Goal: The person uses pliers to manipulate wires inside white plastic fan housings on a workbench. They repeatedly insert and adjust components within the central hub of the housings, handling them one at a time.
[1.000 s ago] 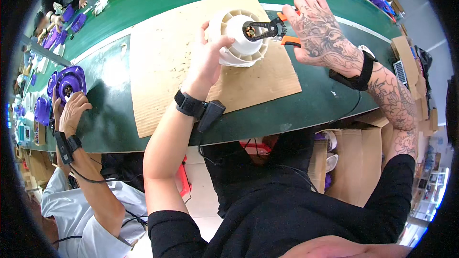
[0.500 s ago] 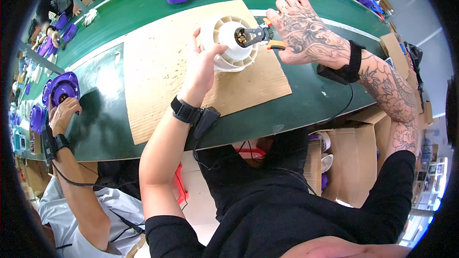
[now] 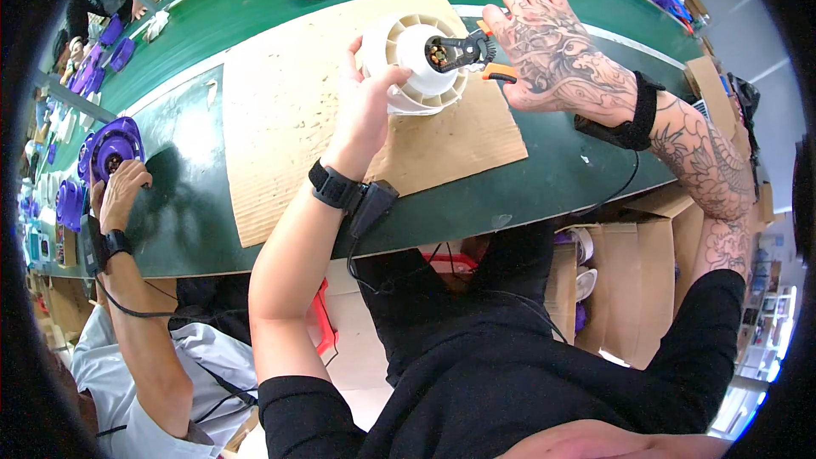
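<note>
Sitting at the upper centre of the frame, over a cardboard sheet (image 3: 289, 127), the white housing (image 3: 413, 53) is clasped at its left side by the left hand (image 3: 367, 102), thumb on its face. The right hand (image 3: 548, 59), farther off to the right, half-curls around the spread handles of the pliers (image 3: 469, 51), whose long axis runs leftward to the housing's central opening; tip contact cannot be told.
</note>
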The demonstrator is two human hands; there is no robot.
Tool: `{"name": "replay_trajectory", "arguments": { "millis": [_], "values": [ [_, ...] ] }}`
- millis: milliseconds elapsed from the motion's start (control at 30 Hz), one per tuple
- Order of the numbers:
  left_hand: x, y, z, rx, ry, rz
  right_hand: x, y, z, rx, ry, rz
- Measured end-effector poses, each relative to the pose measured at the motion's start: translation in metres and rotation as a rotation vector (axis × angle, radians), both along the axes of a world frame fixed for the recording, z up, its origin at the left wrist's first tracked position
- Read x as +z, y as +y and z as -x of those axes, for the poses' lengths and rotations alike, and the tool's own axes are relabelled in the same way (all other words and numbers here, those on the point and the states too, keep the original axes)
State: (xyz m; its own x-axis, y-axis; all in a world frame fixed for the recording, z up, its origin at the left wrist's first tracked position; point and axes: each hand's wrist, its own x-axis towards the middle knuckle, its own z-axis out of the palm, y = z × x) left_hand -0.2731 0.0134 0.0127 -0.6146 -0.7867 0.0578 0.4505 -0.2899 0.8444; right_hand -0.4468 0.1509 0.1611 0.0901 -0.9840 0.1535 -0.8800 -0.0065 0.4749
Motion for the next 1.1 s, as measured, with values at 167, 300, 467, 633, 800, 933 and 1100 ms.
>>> {"name": "replay_trajectory", "arguments": {
  "millis": [167, 300, 467, 633, 800, 933, 1100],
  "values": [
    [0.001, 0.001, 0.002, 0.001, 0.014, 0.0, -0.002, 0.0, 0.003, 0.032, 0.03, 0.006],
    [0.005, 0.001, -0.001, -0.034, 0.012, -0.041, -0.003, 0.0, 0.002, 0.014, 0.057, -0.021],
    [0.005, 0.002, 0.0, -0.025, -0.018, -0.002, -0.004, 0.0, 0.007, 0.072, 0.136, 0.021],
    [-0.001, -0.001, 0.001, -0.015, -0.013, 0.016, -0.008, 0.001, 0.009, 0.075, 0.034, 0.026],
    [0.001, 0.002, 0.001, 0.003, -0.008, 0.034, -0.006, 0.0, 0.005, 0.067, 0.02, 0.032],
    [0.007, 0.013, 0.005, 0.099, -0.113, 0.2, -0.008, 0.003, 0.007, 0.061, 0.044, 0.035],
    [0.005, 0.015, 0.004, 0.158, -0.18, 0.335, -0.002, 0.005, 0.003, 0.019, 0.019, -0.025]
  ]
}}
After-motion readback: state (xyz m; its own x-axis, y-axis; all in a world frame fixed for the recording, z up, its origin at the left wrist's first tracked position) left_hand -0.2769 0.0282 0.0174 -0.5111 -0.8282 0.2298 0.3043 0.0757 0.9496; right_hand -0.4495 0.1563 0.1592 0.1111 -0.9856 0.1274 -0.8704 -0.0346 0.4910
